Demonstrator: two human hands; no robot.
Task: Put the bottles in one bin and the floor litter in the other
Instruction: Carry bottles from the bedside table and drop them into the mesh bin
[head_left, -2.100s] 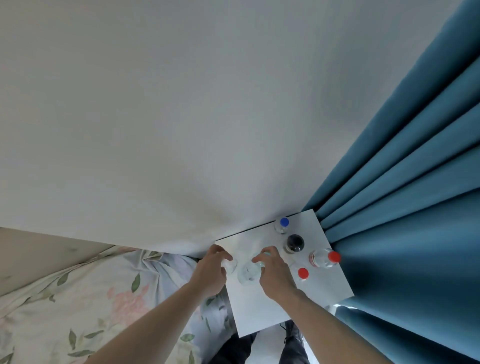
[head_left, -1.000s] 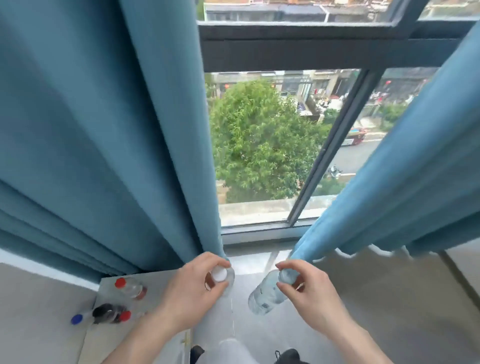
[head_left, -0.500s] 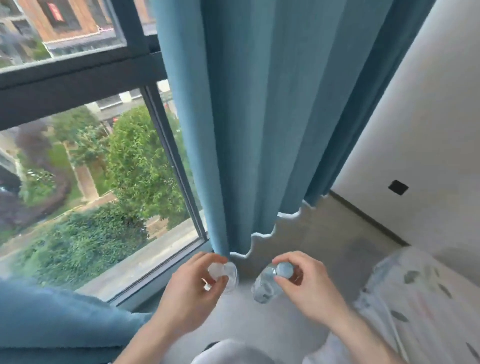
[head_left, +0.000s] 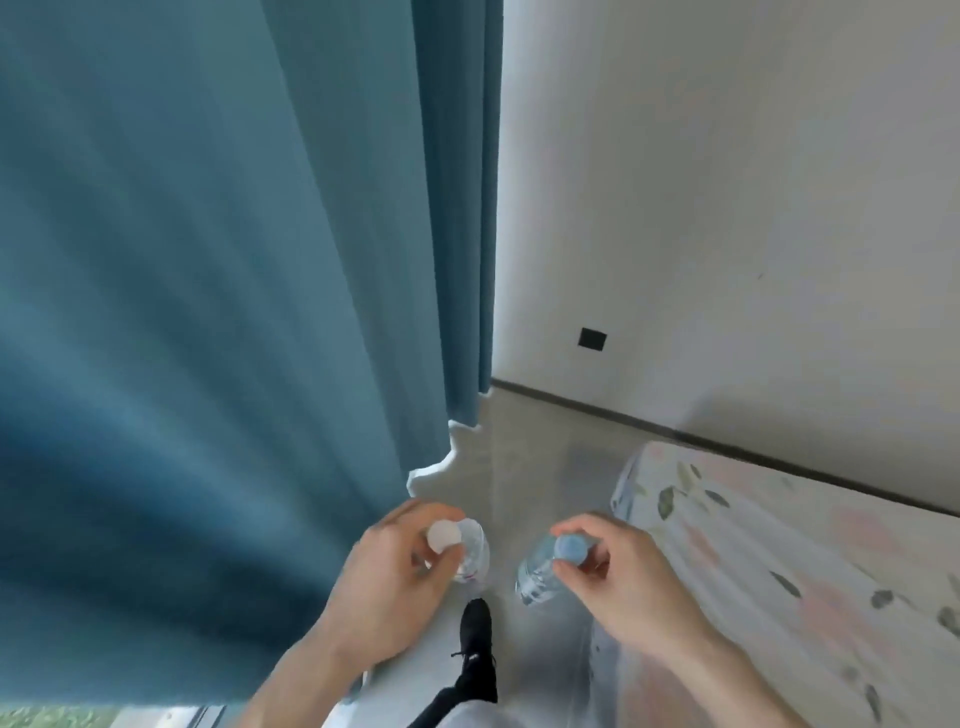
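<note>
Plainly, each hand pinches a clear bottle by its cap, left hand (head_left: 387, 582) the white-capped bottle (head_left: 470, 551), right hand (head_left: 618, 577) the blue-capped bottle (head_left: 537, 569), above the near floor; both seem light, thin-walled and slippery, so the neck grip suits.

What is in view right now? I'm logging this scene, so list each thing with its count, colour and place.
Bottle with white cap: 1, clear, in the left hand's grip.
Bottle with blue cap: 1, clear, in the right hand's grip.
Curtain: 1, blue, left half of view, hanging to the floor.
Wall: 1, off-white, upper right.
Wall plate: 1, black, low on the wall.
Floor: 1, grey, centre.
Bedding: 1, pale floral, lower right.
Shoe: 1, black, bottom centre.
Left hand: 1, bottom centre-left.
Right hand: 1, bottom centre-right.
</note>
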